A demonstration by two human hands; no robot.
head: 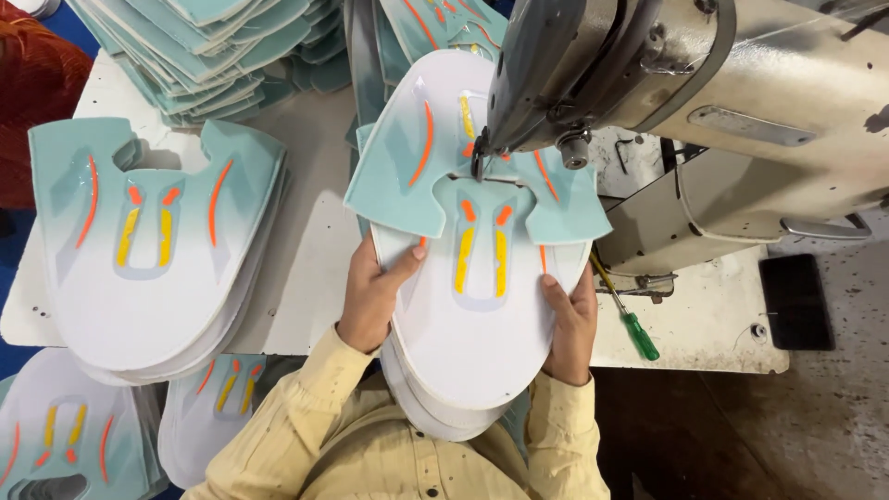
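Both hands (370,296) (569,324) gripping shoe upper piece (477,268), under sewing machine (648,83)

Bright even light, soft shadows, sharp focus, slight edge distortion

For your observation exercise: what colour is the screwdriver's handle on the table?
Green, on the screwdriver right of the right hand; head view shows it best.
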